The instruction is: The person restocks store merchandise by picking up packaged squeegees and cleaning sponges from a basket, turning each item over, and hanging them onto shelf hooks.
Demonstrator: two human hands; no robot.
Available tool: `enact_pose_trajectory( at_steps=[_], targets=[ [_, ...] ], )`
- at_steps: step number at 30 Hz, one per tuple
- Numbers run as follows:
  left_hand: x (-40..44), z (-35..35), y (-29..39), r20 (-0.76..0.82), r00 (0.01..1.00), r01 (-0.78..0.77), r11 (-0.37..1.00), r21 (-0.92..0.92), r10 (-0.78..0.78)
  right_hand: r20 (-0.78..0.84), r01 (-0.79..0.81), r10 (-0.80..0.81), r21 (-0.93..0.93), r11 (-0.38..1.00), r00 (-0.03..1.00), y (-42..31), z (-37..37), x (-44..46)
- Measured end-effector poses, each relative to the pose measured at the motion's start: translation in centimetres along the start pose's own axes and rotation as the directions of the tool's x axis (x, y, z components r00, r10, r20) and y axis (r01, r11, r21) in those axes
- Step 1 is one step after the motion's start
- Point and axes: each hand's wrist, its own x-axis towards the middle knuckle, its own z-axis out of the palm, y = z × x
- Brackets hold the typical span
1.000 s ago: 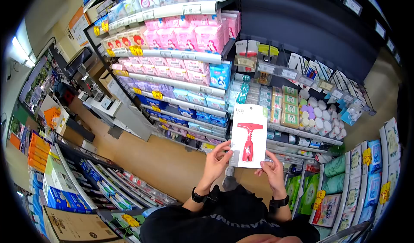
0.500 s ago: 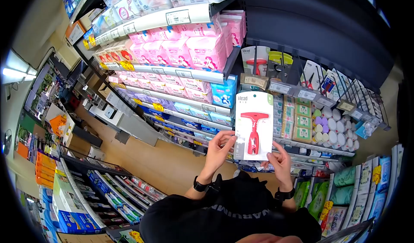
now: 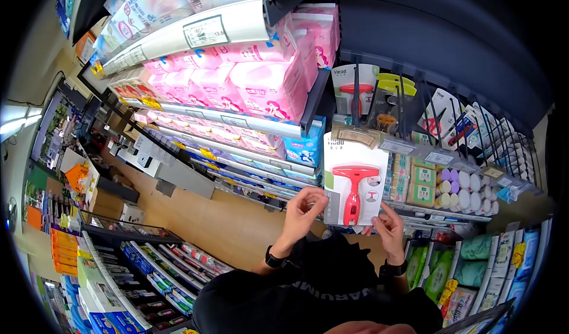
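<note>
A: What's being done here, then?

B: A carded red tool (image 3: 354,192) is being held up in front of the body, printed side showing. Its lower right corner is pinched by the right hand (image 3: 389,230), thumb on the front, fingers mostly hidden behind. The left hand (image 3: 303,215) is half curled at the left edge, thumb and index nearly met; whether the card is really gripped there can't be told.

A: And the step?

B: A look-over, probably. For any move from here, a steady edge pinch would be called for, so the card isn't bent.

A: Any containers?

B: The tool is mounted on its white card. Just beyond, a similar package (image 3: 368,76) is hung on the rack, and lower down some white-topped tubs (image 3: 475,183) are stacked, contents not visible. Pink packs (image 3: 269,88) are lined up to the left, sealed. Farther off, a white surface (image 3: 186,183) can be seen.
</note>
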Motion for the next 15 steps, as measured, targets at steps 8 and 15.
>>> enact_pose_trajectory(
  at_steps=[8, 15],
  targets=[
    [1.9, -1.0, -0.2, -0.007, 1.0, -0.018, 0.999, 0.046, 0.018, -0.002, -0.023, 0.023, -0.042, 0.999, 1.0, -0.2, 0.6, 2.2],
    [3.8, -1.4, 0.6, 0.008, 1.0, 0.017, 0.999, 0.03, -0.017, -0.043, -0.005, 0.004, -0.022, 1.0, 0.999, -0.2, 1.6, 3.7]
  ],
)
